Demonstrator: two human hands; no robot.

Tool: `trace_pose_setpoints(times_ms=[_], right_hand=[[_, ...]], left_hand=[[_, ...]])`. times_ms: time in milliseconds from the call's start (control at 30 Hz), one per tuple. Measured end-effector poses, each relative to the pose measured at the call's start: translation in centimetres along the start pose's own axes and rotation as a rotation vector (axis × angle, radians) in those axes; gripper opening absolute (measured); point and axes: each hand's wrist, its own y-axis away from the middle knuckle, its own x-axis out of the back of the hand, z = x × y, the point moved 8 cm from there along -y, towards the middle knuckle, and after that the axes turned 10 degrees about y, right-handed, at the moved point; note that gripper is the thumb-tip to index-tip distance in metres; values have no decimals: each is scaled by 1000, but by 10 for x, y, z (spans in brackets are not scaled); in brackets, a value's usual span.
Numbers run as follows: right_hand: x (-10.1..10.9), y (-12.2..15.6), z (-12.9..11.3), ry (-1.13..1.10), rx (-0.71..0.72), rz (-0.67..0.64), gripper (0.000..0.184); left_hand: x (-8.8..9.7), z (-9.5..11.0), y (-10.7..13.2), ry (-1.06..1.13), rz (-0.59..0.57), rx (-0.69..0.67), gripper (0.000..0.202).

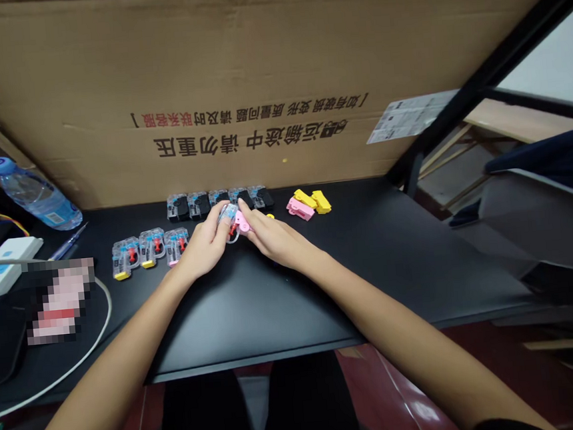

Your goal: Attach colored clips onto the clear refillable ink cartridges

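Observation:
My left hand (209, 240) is closed around a small clear toy water gun (228, 212) with blue parts and a red trigger. From the other side, my right hand (270, 235) pinches a pink plastic piece (242, 222) against the gun; whether the two are joined I cannot tell. Fingers cover much of both. Left of my hands lie three similar water guns, two with yellow ends (147, 262) and one with a pink end (175, 246). Behind my hands runs a row of several clear-and-black pieces (198, 206). Yellow pieces (321, 202) and a pink piece (300, 208) lie to the right.
A large cardboard box (253, 57) walls off the back of the black table (255, 318). On the left are a water bottle (39, 196), a pen (69, 241), a power strip (5, 273) and a white cable (106, 324). A grey chair (542, 219) stands at right.

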Motion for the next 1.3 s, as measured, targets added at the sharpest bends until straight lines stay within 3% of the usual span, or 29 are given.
trace_pose_setpoints(times_ms=[167,367,533,600,700,833,900,1100,1300], right_hand=[[2,0,-7,39,75,42,71],[10,1,-2,-71,59,112,71],[30,3,3,-284,53,249,47],[35,3,9,-358,-11,307,39],[31,2,24,-585,-201,337,42],[11,-2,34,-956,-367,267,53],[3,-3,35,-1053,-408,223,57],[-3,-4,31,-1089,-440,160,58],[4,-2,27,-1015,-422,202,58]], left_hand=[[0,3,1,6,-2,13,58],[-6,-14,-4,437,0,152,62],[-3,-16,-7,675,0,282,64],[-1,-11,-8,721,-28,290,67],[6,-3,-9,635,-27,215,78],[11,2,-8,315,52,57,61],[4,-1,-7,280,30,52,57],[-6,-11,-9,418,-29,77,50],[-7,-12,-6,350,-55,73,42]])
